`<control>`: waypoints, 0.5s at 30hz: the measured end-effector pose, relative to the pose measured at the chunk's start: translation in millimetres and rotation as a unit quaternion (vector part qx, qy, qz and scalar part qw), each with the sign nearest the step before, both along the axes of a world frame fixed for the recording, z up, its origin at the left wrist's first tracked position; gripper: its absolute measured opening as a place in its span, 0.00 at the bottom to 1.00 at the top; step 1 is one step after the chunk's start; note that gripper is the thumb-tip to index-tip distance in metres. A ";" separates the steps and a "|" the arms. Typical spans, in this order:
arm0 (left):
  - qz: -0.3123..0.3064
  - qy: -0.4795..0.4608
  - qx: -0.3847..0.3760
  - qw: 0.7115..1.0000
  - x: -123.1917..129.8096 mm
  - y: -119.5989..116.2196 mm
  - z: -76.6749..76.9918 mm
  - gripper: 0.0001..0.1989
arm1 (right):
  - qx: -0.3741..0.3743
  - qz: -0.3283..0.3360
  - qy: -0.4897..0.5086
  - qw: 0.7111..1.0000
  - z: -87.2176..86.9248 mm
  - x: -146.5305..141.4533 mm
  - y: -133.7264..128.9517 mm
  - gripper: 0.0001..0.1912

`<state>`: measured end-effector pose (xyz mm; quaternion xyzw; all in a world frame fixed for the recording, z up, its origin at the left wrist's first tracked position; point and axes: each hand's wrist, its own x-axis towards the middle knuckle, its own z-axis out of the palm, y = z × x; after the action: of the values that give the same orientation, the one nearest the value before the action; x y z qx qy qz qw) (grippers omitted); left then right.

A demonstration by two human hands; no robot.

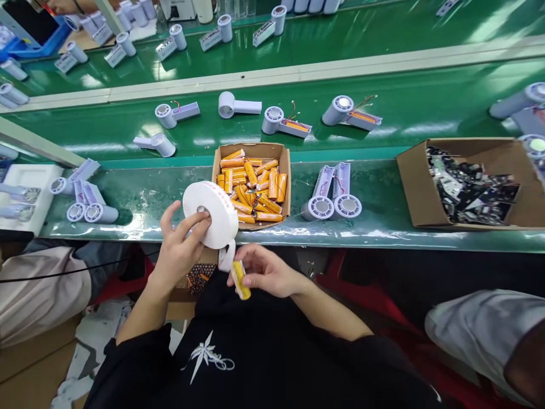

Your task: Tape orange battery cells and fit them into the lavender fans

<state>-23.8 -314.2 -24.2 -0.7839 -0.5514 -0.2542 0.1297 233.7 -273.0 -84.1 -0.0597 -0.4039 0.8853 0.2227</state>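
Observation:
My left hand (182,241) grips a large white roll of tape (215,213) by its core, with fingers at the centre hole. A loose strip of tape (227,257) hangs from the roll's lower edge toward my right hand (268,271). Between the thumb and fingers of that hand is a yellow battery cell (240,281), tilted, with a whitish patch at its upper end. Whether the strip touches the cell I cannot tell. Just behind the roll, a cardboard box (286,187) holds many orange battery cells (251,173).
Two lilac fan housings (334,193) stand right of the battery box. A carton (411,184) of circuit boards sits farther right. More housings (87,196) lie at left and along the green conveyor belt (298,153). People sit on both sides; a grey sleeve (481,326) shows at right.

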 end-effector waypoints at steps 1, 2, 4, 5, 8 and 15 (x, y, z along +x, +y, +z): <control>0.003 0.005 0.000 1.000 0.2 1.7 -0.8 0.28 | -0.003 0.031 0.006 0.999 -5.8 -2.0 -6.9 0.23; 0.008 0.010 -0.002 1.000 -1.2 2.9 -1.8 0.29 | 0.000 0.051 0.005 0.999 -11.7 -3.1 -13.3 0.23; 0.020 0.017 -0.001 1.000 -5.7 2.8 -3.7 0.30 | 0.018 0.043 -0.011 0.999 -21.7 -2.3 -21.9 0.21; 0.025 0.020 -0.001 0.999 -7.7 1.6 -4.7 0.30 | 0.032 0.020 -0.019 0.999 -24.6 -0.5 -23.4 0.20; 0.035 0.021 0.012 0.999 -9.7 -4.2 -7.5 0.30 | 0.088 -0.071 -0.045 0.993 -22.7 7.7 -16.2 0.13; 0.011 0.006 0.017 1.000 3.1 -7.5 -4.5 0.30 | 0.211 -0.121 -0.075 0.967 -4.4 2.6 5.2 0.11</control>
<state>-20.7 -321.7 -28.7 -0.7770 -0.5549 -0.2570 0.1493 236.3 -267.8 -88.5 -0.1255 -0.5867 0.7398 0.3046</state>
